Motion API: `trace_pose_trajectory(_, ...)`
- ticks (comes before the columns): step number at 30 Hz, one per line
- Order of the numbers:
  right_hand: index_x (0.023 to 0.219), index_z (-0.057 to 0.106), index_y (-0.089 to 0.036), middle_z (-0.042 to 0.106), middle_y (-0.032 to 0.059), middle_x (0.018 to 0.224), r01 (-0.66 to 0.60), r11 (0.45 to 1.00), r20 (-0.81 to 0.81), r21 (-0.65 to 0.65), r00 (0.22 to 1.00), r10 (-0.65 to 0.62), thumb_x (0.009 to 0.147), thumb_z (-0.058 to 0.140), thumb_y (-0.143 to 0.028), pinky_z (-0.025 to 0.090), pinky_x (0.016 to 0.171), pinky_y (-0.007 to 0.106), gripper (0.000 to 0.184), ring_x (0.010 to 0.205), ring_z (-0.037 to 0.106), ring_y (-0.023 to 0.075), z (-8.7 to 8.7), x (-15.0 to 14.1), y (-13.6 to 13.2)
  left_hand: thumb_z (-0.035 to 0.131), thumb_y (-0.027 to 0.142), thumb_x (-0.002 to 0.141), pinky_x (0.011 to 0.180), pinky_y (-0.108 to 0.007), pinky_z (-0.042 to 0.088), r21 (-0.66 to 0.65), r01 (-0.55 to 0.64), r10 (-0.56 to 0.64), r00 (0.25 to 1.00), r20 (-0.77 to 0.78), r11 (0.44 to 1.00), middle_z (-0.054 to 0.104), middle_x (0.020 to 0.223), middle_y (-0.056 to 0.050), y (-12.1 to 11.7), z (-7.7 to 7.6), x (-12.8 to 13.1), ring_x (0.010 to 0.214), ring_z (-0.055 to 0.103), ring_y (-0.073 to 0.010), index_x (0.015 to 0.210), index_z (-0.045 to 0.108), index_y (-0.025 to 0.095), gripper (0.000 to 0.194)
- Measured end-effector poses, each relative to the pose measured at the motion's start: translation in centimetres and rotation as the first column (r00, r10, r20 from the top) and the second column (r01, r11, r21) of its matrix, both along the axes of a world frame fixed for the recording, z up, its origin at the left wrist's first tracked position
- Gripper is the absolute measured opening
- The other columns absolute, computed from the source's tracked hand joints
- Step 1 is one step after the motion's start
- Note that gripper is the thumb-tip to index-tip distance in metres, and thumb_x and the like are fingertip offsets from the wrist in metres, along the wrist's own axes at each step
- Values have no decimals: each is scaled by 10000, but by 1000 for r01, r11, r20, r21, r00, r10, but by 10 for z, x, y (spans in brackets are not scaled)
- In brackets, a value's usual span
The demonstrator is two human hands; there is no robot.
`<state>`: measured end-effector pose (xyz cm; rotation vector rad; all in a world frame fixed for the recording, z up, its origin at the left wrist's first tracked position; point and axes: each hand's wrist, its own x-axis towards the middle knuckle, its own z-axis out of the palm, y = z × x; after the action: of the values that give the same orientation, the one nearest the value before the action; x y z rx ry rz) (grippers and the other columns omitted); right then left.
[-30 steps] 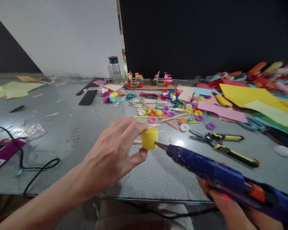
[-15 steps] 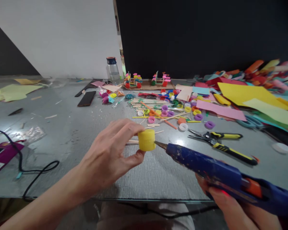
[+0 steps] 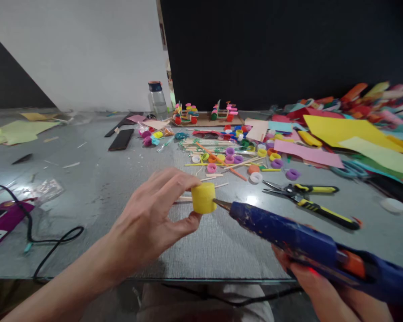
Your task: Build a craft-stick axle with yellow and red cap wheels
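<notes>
Between its thumb and fingers, my left hand (image 3: 157, 212) pinches a short yellow cylinder (image 3: 203, 198), which looks like bottle caps put together, above the table. My right hand (image 3: 322, 281) grips a blue hot glue gun (image 3: 289, 237) from below. The gun's metal nozzle points left, and its tip meets or nearly meets the right side of the cylinder. A small red light glows by the right thumb. Thin wooden sticks (image 3: 215, 175) lie on the table behind the cylinder.
Black-and-yellow pliers (image 3: 298, 197) lie right of centre. Behind are loose coloured caps (image 3: 230, 158), two small cap-wheeled models (image 3: 186, 114), a water bottle (image 3: 157, 100) and a dark phone (image 3: 121, 139). Coloured paper (image 3: 359, 129) covers the right; a purple power strip (image 3: 6, 219) with a black cord sits left.
Both hands, with the yellow cylinder and the glue gun, have shifted very slightly left in the picture. The nozzle stays at the cylinder's right side.
</notes>
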<state>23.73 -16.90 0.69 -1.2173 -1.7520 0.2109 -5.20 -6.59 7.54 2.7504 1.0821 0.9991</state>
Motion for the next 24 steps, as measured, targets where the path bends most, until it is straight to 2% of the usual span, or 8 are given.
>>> trace_pose_trajectory(2,1232,702,-420,726,-60,1336,17,999,105,29,994,-19,836,717,-294,670,919,353,416,1105,751,292,4,-1,0,643,143,875,889,-290,494,0,17,-17,1000,1,1000,668,1101,7,0,0,0,1020,634,-162,1200,555,259,356)
trace_pose_trajectory(8,1104,715,-445,708,-101,1359,83,995,27,-50,996,-81,874,671,-322,640,975,351,265,1152,731,272,7,-7,-1,652,128,866,875,-259,488,0,0,0,1000,9,1000,659,1105,17,-1,-1,0,1017,627,-142,1206,556,262,378)
trace_pose_trajectory(13,1205,695,-452,691,-92,1385,22,1000,30,5,999,-22,856,712,-355,621,996,332,362,1157,728,277,1,-5,0,647,115,869,875,-257,492,-1,18,-18,1000,11,1000,660,1070,15,1,0,1,1003,628,-139,1199,565,253,368)
trace_pose_trajectory(18,1348,615,-459,675,-84,1412,2,998,43,-69,999,1,913,658,-396,615,1002,355,441,1177,721,272,-1,0,1,653,123,871,903,-279,512,-20,36,-36,999,19,999,669,1063,9,1,-1,0,1005,641,-152,1208,567,257,373)
trace_pose_trajectory(24,1202,696,-505,657,-120,1428,-50,992,-22,-116,999,48,860,733,-383,589,1035,350,365,1217,698,283,0,4,-2,659,116,840,803,-247,536,-27,3,-2,999,35,1000,671,1072,18,0,-1,-2,971,643,-145,1183,578,281,389)
